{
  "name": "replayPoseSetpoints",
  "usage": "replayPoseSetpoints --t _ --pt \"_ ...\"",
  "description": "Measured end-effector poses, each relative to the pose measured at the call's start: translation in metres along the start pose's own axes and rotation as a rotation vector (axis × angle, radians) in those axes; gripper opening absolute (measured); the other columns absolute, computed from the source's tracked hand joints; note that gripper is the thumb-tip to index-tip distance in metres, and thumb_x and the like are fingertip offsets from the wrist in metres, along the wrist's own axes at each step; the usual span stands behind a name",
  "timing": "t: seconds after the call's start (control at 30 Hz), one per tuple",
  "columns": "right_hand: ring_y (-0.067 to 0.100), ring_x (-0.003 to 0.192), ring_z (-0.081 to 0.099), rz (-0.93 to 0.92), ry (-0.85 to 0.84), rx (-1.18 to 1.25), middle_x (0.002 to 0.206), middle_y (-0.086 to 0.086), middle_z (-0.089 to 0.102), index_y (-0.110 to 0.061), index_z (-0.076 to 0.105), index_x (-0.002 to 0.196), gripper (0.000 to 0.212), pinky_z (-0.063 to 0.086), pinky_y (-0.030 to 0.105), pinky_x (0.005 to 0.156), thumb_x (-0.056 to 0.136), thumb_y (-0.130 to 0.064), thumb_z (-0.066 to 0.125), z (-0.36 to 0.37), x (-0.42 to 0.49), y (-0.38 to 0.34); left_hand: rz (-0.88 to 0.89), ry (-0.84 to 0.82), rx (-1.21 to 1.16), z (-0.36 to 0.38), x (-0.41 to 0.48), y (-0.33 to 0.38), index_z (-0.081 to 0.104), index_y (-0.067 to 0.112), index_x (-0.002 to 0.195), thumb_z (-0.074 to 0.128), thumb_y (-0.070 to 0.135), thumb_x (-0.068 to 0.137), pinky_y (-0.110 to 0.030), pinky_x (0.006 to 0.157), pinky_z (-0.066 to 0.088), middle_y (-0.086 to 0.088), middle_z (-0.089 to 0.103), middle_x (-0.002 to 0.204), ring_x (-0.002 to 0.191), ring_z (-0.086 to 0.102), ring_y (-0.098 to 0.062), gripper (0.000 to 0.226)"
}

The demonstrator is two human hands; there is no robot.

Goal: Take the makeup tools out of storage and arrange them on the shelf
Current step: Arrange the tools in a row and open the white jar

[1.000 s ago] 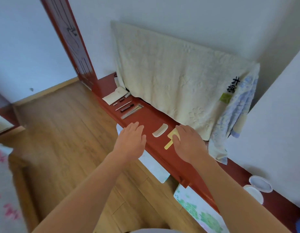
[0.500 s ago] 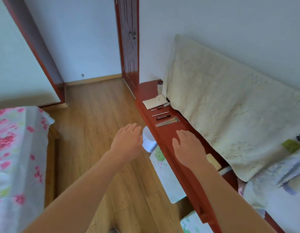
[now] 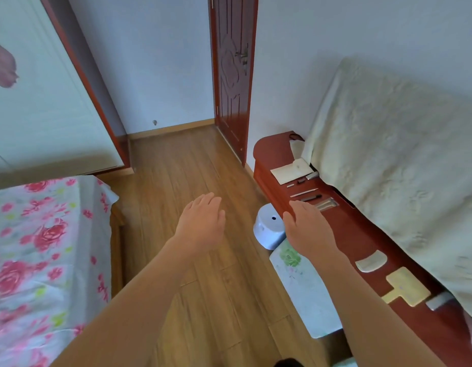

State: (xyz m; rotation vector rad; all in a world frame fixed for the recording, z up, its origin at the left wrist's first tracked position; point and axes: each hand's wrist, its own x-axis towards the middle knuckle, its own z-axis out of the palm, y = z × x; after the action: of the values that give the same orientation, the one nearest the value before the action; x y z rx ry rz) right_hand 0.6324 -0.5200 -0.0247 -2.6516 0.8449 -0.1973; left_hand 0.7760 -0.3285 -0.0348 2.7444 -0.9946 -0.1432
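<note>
Red-brown wood makes the long shelf (image 3: pixel 356 234), and its rounded far end stops near the door (image 3: pixel 230 75). Between its front edge and the bed (image 3: pixel 44 247) we have a wide strip of plank floor (image 3: pixel 189 168). Our left hand (image 3: pixel 201 226) hovers over this floor, fingers loosely spread, holding nothing. Our right hand (image 3: pixel 306 229) is over the shelf's front edge, fingers straight, also holding nothing; we cannot tell if it touches the wood. On the shelf lie the makeup tools: a flat beige pouch (image 3: pixel 290 171) far away, thin sticks (image 3: pixel 303 193) and a clear packet (image 3: pixel 327 203) beside the right fingertips, a curved pale comb (image 3: pixel 371 261) and a yellow paddle-shaped piece (image 3: pixel 405 287) closer to us. A white round stool (image 3: pixel 269 226) stands below.
</note>
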Motion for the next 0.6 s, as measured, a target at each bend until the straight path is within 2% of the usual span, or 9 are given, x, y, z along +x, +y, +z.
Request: replayPoseSetpoints --t 0.07,0.13,0.17,0.27,0.47,0.6 --pt "0.026 0.122 0.049 0.011 -0.018 -0.007 0.130 0.008 0.055 -0.009 0.052 0.129 0.044 0.038 0.035 0.102 0.098 -0.032 0.032 0.009 0.009 -0.004 0.001 -0.005 -0.002 -0.002 0.010 -0.014 0.038 0.018 0.149 0.030 0.035 0.104 -0.042 0.121 0.024 -0.003 0.034 0.158 0.147 0.027 -0.020 0.049" --pt "0.025 0.115 0.052 -0.001 -0.047 -0.036 0.119 0.006 0.058 -0.008 0.055 0.119 0.054 0.040 0.032 0.097 0.092 -0.037 0.018 0.017 0.019 -0.005 0.008 -0.011 -0.012 -0.001 0.022 -0.025 0.038 0.016 0.149 0.029 0.034 0.104 -0.041 0.121 0.024 -0.004 0.035 0.157 0.147 0.028 -0.021 0.049" --pt "0.026 0.117 0.052 0.012 -0.052 -0.041 0.121 0.007 0.057 -0.008 0.055 0.120 0.054 0.041 0.033 0.099 0.093 -0.038 0.019 0.018 0.026 -0.007 0.008 -0.014 -0.015 -0.001 0.028 -0.029 0.039 0.016 0.149 0.029 0.034 0.104 -0.041 0.121 0.024 -0.005 0.035 0.157 0.147 0.029 -0.021 0.050" --pt "0.027 0.126 0.046 0.029 -0.024 -0.009 0.136 0.008 0.051 -0.011 0.049 0.135 0.042 0.037 0.038 0.105 0.099 -0.030 0.039 0.019 0.050 -0.013 0.006 -0.033 -0.025 0.002 0.050 -0.037 0.038 0.016 0.149 0.027 0.034 0.104 -0.041 0.121 0.024 -0.004 0.036 0.157 0.146 0.029 -0.021 0.050" --pt "0.026 0.126 0.045 0.022 -0.067 -0.006 0.136 0.009 0.051 -0.012 0.048 0.135 0.042 0.036 0.038 0.105 0.099 -0.031 0.039 0.030 0.119 -0.011 0.018 -0.086 0.009 0.001 0.108 -0.038 0.035 0.018 0.150 0.027 0.036 0.105 -0.040 0.122 0.021 -0.002 0.033 0.158 0.148 0.026 -0.019 0.049" --pt "0.025 0.119 0.050 0.019 -0.058 0.027 0.129 0.006 0.055 -0.014 0.051 0.129 0.039 0.041 0.037 0.100 0.098 -0.033 0.036 0.031 0.168 -0.012 0.030 -0.094 0.022 -0.015 0.153 -0.043 0.035 0.017 0.151 0.028 0.033 0.106 -0.039 0.122 0.021 -0.001 0.034 0.157 0.147 0.026 -0.019 0.048"
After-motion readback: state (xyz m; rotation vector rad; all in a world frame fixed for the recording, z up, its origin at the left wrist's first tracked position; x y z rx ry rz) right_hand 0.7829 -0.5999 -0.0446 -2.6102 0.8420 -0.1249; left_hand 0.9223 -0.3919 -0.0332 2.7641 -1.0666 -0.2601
